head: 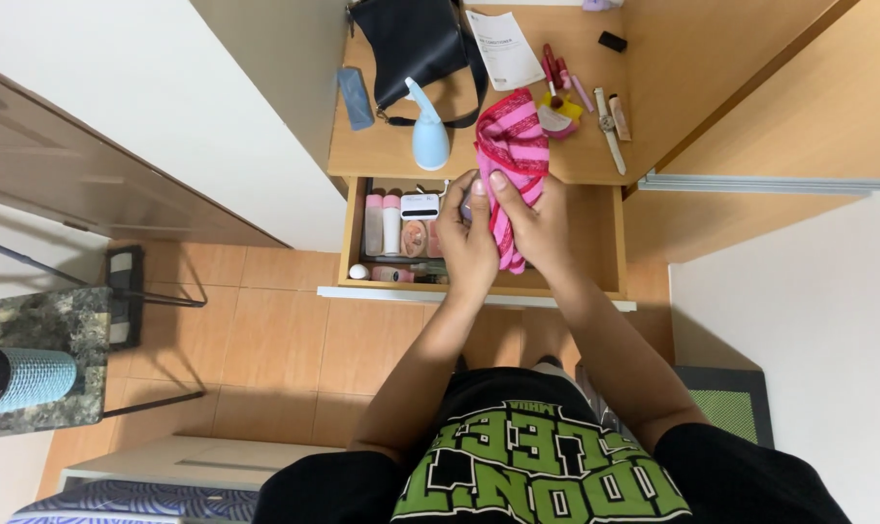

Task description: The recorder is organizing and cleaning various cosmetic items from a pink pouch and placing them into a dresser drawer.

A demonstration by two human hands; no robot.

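Both hands are being held together over the open drawer of a wooden desk. A pink striped cloth is being gripped by the right hand, with the fingers closed around its lower part while its upper part is being left to drape over the desk edge. A small pale, rounded object is being clasped in the left hand; most of it is hidden by the fingers, so its kind cannot be told. Cloth and object are being pressed close together between the hands.

As a judgement, a wiping or wrapping step is being carried out, with the object being steadied by one hand and the cloth being worked against it by the other. For the next move, a firm hold on the object is being called for, along with a turning of it so that a fresh side is being presented to the cloth.

Bottles and small containers are being kept in the drawer's left part. On the desk top a light blue bottle, a dark bag, a sheet of paper and a wristwatch are lying.
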